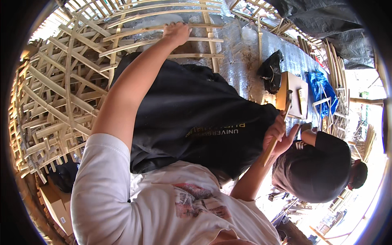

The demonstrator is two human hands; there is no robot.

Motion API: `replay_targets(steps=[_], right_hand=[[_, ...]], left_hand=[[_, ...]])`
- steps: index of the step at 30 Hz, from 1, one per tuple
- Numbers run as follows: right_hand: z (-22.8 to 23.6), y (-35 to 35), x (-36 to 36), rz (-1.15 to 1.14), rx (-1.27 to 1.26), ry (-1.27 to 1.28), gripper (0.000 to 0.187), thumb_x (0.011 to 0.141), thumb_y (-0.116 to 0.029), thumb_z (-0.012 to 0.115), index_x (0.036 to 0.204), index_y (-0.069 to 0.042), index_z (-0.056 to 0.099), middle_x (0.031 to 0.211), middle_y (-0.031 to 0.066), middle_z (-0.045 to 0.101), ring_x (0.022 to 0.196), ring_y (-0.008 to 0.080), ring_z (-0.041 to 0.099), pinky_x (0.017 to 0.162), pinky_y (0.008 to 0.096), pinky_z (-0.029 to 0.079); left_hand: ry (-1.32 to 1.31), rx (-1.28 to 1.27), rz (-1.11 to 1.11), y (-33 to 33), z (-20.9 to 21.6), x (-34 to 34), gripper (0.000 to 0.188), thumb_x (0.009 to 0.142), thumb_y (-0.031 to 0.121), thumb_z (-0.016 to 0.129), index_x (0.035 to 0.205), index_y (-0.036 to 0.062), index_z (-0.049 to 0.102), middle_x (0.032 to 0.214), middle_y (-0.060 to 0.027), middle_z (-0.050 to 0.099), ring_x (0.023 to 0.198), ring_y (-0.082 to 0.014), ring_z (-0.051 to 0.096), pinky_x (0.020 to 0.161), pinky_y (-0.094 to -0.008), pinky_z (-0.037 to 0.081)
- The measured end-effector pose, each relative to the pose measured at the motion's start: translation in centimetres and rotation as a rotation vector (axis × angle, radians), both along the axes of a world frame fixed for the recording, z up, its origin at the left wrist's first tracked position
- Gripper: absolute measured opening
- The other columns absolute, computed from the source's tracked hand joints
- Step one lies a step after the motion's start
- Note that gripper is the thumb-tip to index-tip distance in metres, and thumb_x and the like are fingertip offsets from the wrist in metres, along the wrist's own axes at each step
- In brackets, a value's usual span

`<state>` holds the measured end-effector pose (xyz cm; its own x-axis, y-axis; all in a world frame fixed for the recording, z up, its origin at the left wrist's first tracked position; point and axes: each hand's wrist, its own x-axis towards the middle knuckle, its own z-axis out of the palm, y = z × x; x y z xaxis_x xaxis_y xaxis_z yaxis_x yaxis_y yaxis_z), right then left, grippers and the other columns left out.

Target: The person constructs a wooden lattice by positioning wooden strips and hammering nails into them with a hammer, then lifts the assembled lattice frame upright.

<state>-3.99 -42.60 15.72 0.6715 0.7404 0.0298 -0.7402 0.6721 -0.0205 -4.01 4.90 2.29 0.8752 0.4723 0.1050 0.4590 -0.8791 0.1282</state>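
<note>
My left hand (177, 33) reaches far forward, its fingers curled over one of several bamboo slats (136, 31). These slats lie crosswise over thinner upright strips, forming a ladder-like frame. On the right, my right hand (277, 134) is closed round the wooden handle of a hammer (274, 149), which stands tilted with its dark head (289, 98) upward. The thumb of that hand sticks out to the side. Black cloth (196, 110) with printed lettering spreads between my two arms, below the slat frame.
Woven bamboo lattice (61, 81) fills the left side. Beyond the right hand are a black plastic bag (271, 71), a cardboard box (295, 87) and blue plastic sheeting (322, 92). A co-worker in a dark shirt (314, 171) bends close by at right. Another carton (55, 204) stands lower left.
</note>
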Motion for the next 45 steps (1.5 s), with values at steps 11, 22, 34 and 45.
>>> replay_targets(steps=[11,22,34,45], right_hand=[[-3.3,-2.1,0.4,-0.063,-0.099,-0.045,0.060,0.100,-0.040,0.050,0.137,0.004,0.032,0.084,0.0018,0.036,0.061,0.0084,0.037,0.051,0.0208,0.034],[-4.4,-1.5,1.2,-0.014,-0.262,-0.110,0.060,0.100,-0.040,0.049,0.141,-0.001,0.028,0.085,0.0029,0.036,0.060,0.0083,0.035,0.050,0.0204,0.034],[-4.7,-1.1,1.2,-0.026,-0.297,-0.124,0.062,0.100,-0.040,0.050,0.142,0.000,0.026,0.085,0.0025,0.035,0.059,0.0079,0.035,0.050,0.0211,0.035],[-5.1,-1.5,1.0,-0.029,-0.320,-0.134,0.062,0.101,-0.040,0.049,0.143,-0.001,0.025,0.085,0.0030,0.035,0.060,0.0087,0.036,0.051,0.0213,0.035]], left_hand=[[0.054,-0.265,0.098,-3.7,0.5,0.2,0.062,0.100,0.052,0.034,0.089,0.0029,0.071,0.099,-0.0227,0.069,0.097,-0.0411,0.065,0.086,-0.0528,0.051],[-0.209,0.243,0.106,0.0,0.8,5.5,0.059,0.100,0.046,0.037,0.145,0.0089,0.037,0.154,-0.0151,0.031,0.142,-0.0315,0.030,0.107,-0.0648,0.030],[-0.016,0.148,0.191,2.1,-4.8,6.2,0.064,0.100,0.056,0.020,0.154,0.0210,0.021,0.159,-0.0071,0.023,0.148,-0.0294,0.016,0.114,-0.0668,0.007],[-0.032,0.151,0.198,1.7,-4.6,6.3,0.066,0.099,0.056,0.021,0.154,0.0193,0.021,0.159,-0.0072,0.022,0.147,-0.0308,0.016,0.114,-0.0666,0.006]])
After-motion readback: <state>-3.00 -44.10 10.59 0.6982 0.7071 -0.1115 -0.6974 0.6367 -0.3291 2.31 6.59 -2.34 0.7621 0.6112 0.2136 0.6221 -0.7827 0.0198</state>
